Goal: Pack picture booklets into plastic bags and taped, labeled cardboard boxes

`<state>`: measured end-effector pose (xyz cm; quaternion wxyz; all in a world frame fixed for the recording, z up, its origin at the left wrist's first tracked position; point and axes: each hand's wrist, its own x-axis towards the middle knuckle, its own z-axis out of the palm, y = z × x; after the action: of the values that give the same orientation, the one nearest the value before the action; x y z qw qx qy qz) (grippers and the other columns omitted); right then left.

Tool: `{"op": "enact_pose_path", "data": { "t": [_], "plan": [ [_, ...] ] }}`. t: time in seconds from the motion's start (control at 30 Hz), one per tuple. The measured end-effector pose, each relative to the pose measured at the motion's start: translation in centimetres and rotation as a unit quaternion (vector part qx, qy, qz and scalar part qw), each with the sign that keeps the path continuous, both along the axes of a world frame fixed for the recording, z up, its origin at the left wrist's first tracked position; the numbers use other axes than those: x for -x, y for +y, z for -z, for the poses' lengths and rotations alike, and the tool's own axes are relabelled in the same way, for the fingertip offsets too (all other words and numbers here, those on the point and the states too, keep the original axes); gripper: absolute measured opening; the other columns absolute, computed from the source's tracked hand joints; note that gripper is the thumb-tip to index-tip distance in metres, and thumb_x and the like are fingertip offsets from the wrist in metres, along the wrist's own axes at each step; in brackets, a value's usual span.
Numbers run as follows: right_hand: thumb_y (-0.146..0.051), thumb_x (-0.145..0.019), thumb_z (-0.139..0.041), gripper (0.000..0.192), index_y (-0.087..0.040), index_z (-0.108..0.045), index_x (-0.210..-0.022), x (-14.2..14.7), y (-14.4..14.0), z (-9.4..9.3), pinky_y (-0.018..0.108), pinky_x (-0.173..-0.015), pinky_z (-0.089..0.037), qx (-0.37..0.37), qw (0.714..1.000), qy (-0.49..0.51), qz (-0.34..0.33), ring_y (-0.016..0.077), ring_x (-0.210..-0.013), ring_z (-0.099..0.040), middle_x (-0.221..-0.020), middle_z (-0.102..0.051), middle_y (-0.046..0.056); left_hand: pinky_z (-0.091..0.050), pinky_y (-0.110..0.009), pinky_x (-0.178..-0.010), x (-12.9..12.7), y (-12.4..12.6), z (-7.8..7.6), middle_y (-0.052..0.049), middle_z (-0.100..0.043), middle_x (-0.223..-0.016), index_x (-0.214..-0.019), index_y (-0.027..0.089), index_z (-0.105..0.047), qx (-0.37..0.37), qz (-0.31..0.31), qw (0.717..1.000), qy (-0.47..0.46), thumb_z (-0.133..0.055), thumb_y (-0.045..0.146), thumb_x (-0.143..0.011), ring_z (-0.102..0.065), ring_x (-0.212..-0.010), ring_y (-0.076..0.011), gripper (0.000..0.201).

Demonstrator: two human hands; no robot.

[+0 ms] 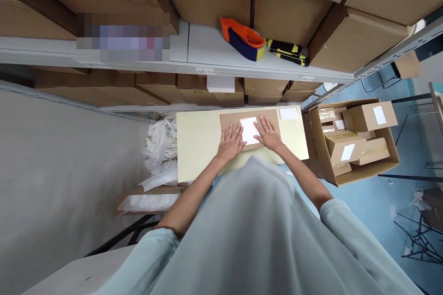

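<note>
A flat brown cardboard parcel point(230, 121) lies on a pale yellow table point(195, 147). A white label point(248, 130) sits on the middle of the parcel. My left hand point(230, 142) rests flat on the parcel at the label's left edge, fingers spread. My right hand point(268, 133) presses flat on the label's right edge, fingers spread. Neither hand grips anything. A second loose white label point(288, 113) lies on the table just right of the parcel.
A large open carton point(360, 173) holding several labelled small boxes stands right of the table. An orange tape dispenser point(242, 39) and a yellow-black tool point(287, 51) lie on the shelf above. White plastic bags point(161, 156) are piled left of the table. Stacked cartons fill the shelves.
</note>
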<state>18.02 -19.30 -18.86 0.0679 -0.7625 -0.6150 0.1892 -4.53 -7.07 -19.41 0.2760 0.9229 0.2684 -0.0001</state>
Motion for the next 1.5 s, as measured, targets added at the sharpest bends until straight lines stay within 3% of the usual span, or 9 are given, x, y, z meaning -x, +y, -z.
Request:
{"op": "enact_pose_path", "data": {
  "t": [0.13, 0.27, 0.37, 0.5, 0.67, 0.93, 1.1, 1.37, 1.5],
  "plan": [
    [-0.076, -0.108, -0.045, 0.096, -0.018, -0.023, -0.181, -0.3, -4.1, 0.6, 0.066, -0.141, -0.005, -0.039, 0.974, 0.054, 0.217, 0.0398, -0.177, 0.002, -0.190, -0.002, 0.013, 0.006, -0.068, -0.139, 5.2, -2.1, -0.1, -0.014, -0.025, -0.186, -0.178, 0.017, -0.032, 0.033, -0.037, 0.998, -0.043, -0.043, 0.045, -0.112, -0.003, -0.176, -0.0395, 0.072],
    [-0.098, -0.093, -0.040, 0.125, -0.013, -0.014, -0.181, 0.0, -9.8, 1.7, 0.061, -0.142, -0.013, -0.098, 0.863, 0.222, 0.444, 0.0377, -0.177, -0.007, -0.189, -0.011, 0.019, -0.010, -0.065, -0.140, 10.1, -3.1, 1.9, -0.025, -0.004, -0.187, -0.180, 0.009, -0.015, 0.143, -0.184, 0.971, -0.055, -0.065, 0.063, -0.101, 0.001, -0.175, -0.0420, 0.108],
    [-0.102, -0.090, -0.029, 0.124, -0.013, -0.032, -0.177, 1.8, -11.6, 2.6, 0.053, -0.138, -0.031, -0.111, 0.819, 0.290, 0.482, 0.0361, -0.169, -0.037, -0.180, -0.037, 0.022, -0.022, -0.060, -0.139, 11.3, -2.3, 4.1, -0.031, -0.016, -0.184, -0.178, 0.007, -0.015, 0.278, -0.267, 0.923, -0.018, -0.082, 0.064, -0.087, -0.016, -0.174, -0.0440, 0.126],
    [-0.102, -0.088, -0.034, 0.113, -0.015, -0.066, -0.153, 4.8, -10.2, 3.3, 0.050, -0.131, -0.044, -0.144, 0.817, 0.315, 0.461, 0.0354, -0.151, -0.061, -0.157, -0.067, 0.021, -0.033, -0.055, -0.136, 10.0, -0.7, 5.0, -0.022, -0.046, -0.175, -0.170, 0.019, -0.039, 0.372, -0.230, 0.898, -0.053, -0.092, 0.056, -0.077, -0.043, -0.165, -0.0397, 0.113],
    [-0.097, -0.091, -0.044, 0.103, -0.020, -0.063, -0.156, 6.4, -9.3, 2.1, 0.054, -0.132, -0.042, -0.204, 0.807, 0.320, 0.453, 0.0351, -0.153, -0.058, -0.160, -0.067, 0.016, -0.048, -0.053, -0.127, 8.5, 1.1, 2.1, -0.020, -0.063, -0.162, -0.159, 0.020, -0.054, 0.386, -0.194, 0.895, -0.113, -0.090, 0.045, -0.080, -0.057, -0.155, -0.0361, 0.091],
    [-0.084, -0.095, -0.061, 0.093, -0.021, -0.059, -0.164, 7.3, -14.9, -4.3, 0.055, -0.136, -0.039, -0.285, 0.752, 0.295, 0.516, 0.0359, -0.158, -0.055, -0.166, -0.060, 0.016, -0.055, -0.048, -0.123, 5.8, 1.5, -5.8, -0.010, -0.074, -0.151, -0.152, 0.024, -0.068, 0.289, -0.189, 0.924, -0.163, -0.074, 0.049, -0.097, -0.072, -0.139, -0.0308, 0.061],
    [-0.083, -0.094, -0.062, 0.087, -0.020, -0.071, -0.153, 9.2, -20.3, -8.3, 0.058, -0.132, -0.046, -0.294, 0.698, 0.227, 0.612, 0.0394, -0.151, -0.062, -0.160, -0.066, 0.015, -0.062, -0.050, -0.114, 1.8, -1.3, -8.0, -0.010, -0.082, -0.134, -0.137, 0.027, -0.079, 0.272, -0.147, 0.941, -0.139, -0.072, 0.053, -0.097, -0.079, -0.126, -0.0336, 0.048],
    [-0.075, -0.091, -0.071, 0.076, -0.023, -0.075, -0.147, 12.8, -30.8, -12.6, 0.058, -0.111, -0.064, -0.342, 0.556, 0.122, 0.747, 0.0386, -0.130, -0.075, -0.144, -0.077, 0.016, -0.065, -0.052, -0.111, -7.7, -8.2, -9.0, -0.011, -0.083, -0.132, -0.133, 0.025, -0.081, 0.342, -0.004, 0.935, -0.091, -0.078, 0.047, -0.092, -0.080, -0.123, -0.0342, 0.047],
    [-0.072, -0.091, -0.071, 0.068, -0.023, -0.079, -0.138, 11.4, -35.4, -14.1, 0.051, -0.095, -0.069, -0.334, 0.543, 0.032, 0.770, 0.0305, -0.103, -0.076, -0.126, -0.076, 0.016, -0.065, -0.051, -0.111, -11.8, -12.5, -11.9, -0.007, -0.083, -0.132, -0.129, 0.029, -0.084, 0.328, 0.057, 0.937, -0.108, -0.079, 0.054, -0.091, -0.081, -0.121, -0.0336, 0.045]
  ]
}}
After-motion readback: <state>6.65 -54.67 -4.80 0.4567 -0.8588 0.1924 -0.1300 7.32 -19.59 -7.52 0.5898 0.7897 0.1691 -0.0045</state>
